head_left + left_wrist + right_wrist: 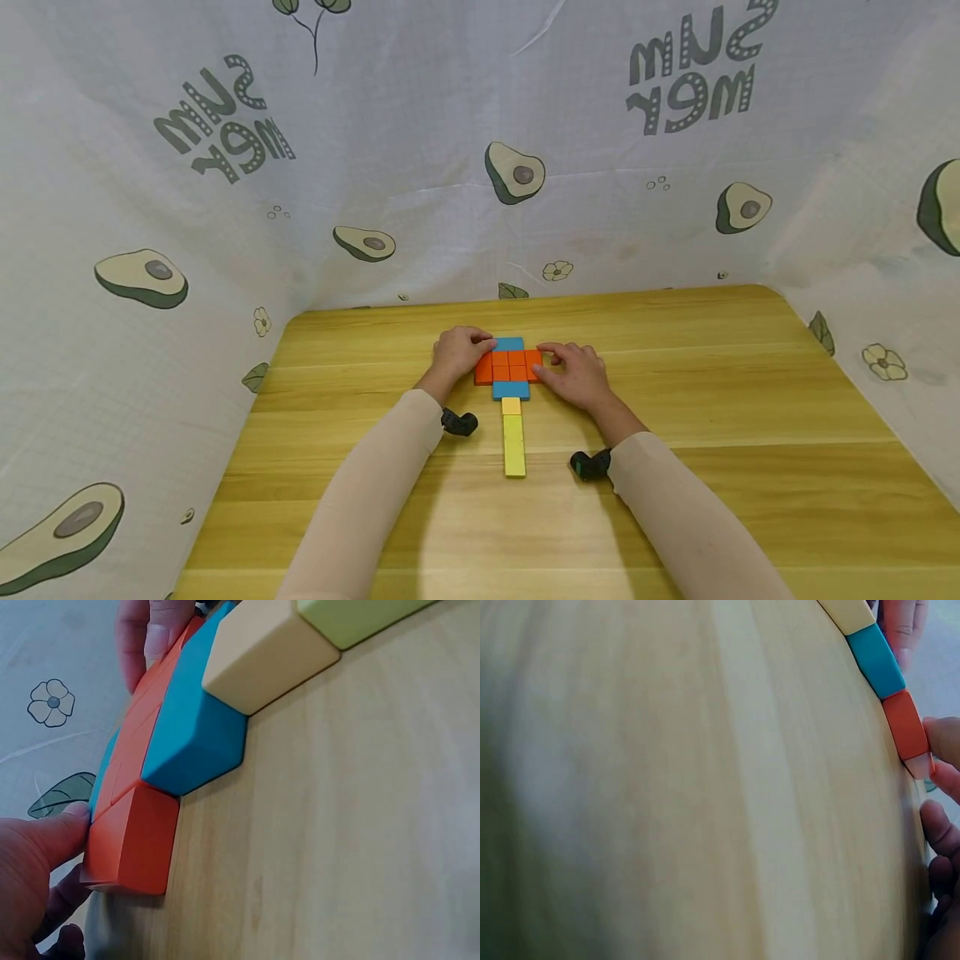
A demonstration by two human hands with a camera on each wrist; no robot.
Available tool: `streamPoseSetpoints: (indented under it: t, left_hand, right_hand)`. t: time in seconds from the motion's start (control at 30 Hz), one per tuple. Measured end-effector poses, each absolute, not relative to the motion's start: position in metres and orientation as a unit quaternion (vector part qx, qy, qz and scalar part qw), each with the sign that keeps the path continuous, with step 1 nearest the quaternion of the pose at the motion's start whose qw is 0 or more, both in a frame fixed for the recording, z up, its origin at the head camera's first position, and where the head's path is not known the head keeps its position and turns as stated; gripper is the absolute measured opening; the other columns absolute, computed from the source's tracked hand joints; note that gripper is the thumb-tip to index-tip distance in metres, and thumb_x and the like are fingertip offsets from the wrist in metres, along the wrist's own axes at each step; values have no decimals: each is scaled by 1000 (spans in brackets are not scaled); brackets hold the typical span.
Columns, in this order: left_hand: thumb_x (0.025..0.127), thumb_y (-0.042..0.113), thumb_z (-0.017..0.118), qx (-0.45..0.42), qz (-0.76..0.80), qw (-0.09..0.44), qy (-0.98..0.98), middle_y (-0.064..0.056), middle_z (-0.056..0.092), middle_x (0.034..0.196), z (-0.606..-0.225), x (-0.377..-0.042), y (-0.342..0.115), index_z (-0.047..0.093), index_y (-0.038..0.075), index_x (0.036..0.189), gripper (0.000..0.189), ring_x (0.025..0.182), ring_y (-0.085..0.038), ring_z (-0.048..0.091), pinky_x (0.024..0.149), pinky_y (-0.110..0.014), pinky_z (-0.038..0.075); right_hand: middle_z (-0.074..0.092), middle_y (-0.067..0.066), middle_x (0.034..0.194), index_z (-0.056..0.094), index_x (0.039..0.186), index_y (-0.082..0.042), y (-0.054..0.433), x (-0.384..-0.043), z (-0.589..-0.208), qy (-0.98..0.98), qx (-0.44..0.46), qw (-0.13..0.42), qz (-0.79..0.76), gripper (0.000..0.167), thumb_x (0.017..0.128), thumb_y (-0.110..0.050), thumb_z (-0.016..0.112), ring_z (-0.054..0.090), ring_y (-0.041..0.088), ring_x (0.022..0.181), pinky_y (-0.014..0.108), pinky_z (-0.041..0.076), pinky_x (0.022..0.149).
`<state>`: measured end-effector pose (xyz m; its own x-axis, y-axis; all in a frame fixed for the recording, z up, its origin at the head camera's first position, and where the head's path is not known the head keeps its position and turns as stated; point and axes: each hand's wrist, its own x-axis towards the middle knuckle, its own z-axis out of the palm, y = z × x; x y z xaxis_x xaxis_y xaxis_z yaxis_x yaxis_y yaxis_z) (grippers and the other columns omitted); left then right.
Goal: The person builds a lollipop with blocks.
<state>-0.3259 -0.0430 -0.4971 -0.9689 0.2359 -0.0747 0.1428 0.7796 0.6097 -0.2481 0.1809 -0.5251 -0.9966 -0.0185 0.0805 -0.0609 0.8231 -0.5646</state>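
Flat on the table lies a figure of coloured blocks. Several red blocks (pixel 509 367) stand side by side between an upper blue block (pixel 508 343) and a lower blue block (pixel 511 390). Below them follow a small pale-yellow block (pixel 511 407) and a long yellow-green block (pixel 514 446). My left hand (pixel 456 353) touches the corner between the upper blue block and the left red block (pixel 135 840), fingers extended. At the other side, my right hand (pixel 576 373) pinches the right red block (pixel 904 726) with thumb and index finger. Its remaining fingers curl off the block.
The wooden table (pixel 697 392) stretches to both sides and in front of the blocks. A white cloth (pixel 450 100) printed with avocados hangs behind it and along its sides. Black wrist cameras (pixel 459 422) sit at both cuffs.
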Motion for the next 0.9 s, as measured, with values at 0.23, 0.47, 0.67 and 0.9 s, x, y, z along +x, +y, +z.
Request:
streamPoseSetpoints:
  t: [0.23, 0.47, 0.67, 0.9]
  left_hand:
    - [100, 41, 65, 98, 322, 72, 939, -1, 73, 127, -497, -325, -43, 77, 23, 122, 31, 126, -32, 61, 109, -53, 39]
    - [100, 42, 64, 98, 323, 66, 939, -1, 73, 128, -499, -325, -45, 77, 23, 123, 32, 126, -31, 62, 109, -53, 39]
    - [100, 44, 64, 97, 331, 61, 937, -2, 72, 129, -502, -325, -48, 76, 22, 124, 34, 127, -31, 61, 109, -53, 38]
    - [103, 42, 59, 107, 373, 50, 920, -8, 70, 129, -508, -320, -53, 68, 18, 135, 41, 123, -31, 62, 110, -52, 43]
  right_hand:
    - [64, 9, 107, 64, 137, -19, 181, -249, -524, -954, 24, 38, 295, 48, 96, -43, 67, 51, 35, 106, 58, 36, 95]
    - [64, 9, 107, 64, 137, -19, 179, -250, -524, -954, 28, 38, 296, 48, 96, -43, 67, 51, 35, 105, 58, 36, 95]
    - [64, 9, 108, 63, 138, -19, 178, -251, -525, -954, 33, 33, 296, 48, 97, -44, 66, 50, 34, 104, 58, 36, 95]
    - [65, 10, 111, 61, 141, -19, 181, -251, -524, -947, 25, 20, 319, 51, 97, -45, 66, 49, 34, 105, 58, 34, 99]
